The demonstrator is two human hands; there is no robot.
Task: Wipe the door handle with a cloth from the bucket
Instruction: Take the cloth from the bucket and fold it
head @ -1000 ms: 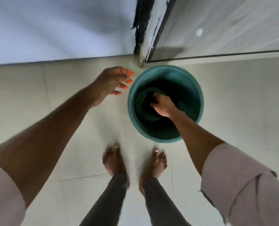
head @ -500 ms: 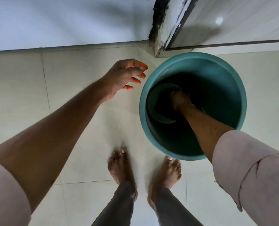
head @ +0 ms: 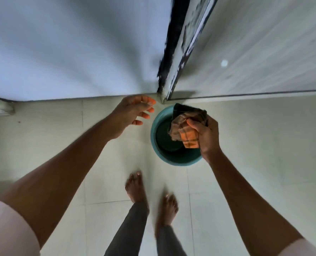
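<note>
In the head view, the right hand (head: 208, 133), which was down inside the bucket (head: 173, 160) half a second ago, is now raised above its rim and closed around the cloth (head: 187, 129), so the fetching step looks done and the wiping is still to come. The left hand (head: 133, 112) hovers open and empty just left of the bucket, near the door frame (head: 169, 71). The cloth is a crumpled orange-and-brown check bunched with a darker piece; no handle is visible on the door (head: 264, 43).
</note>
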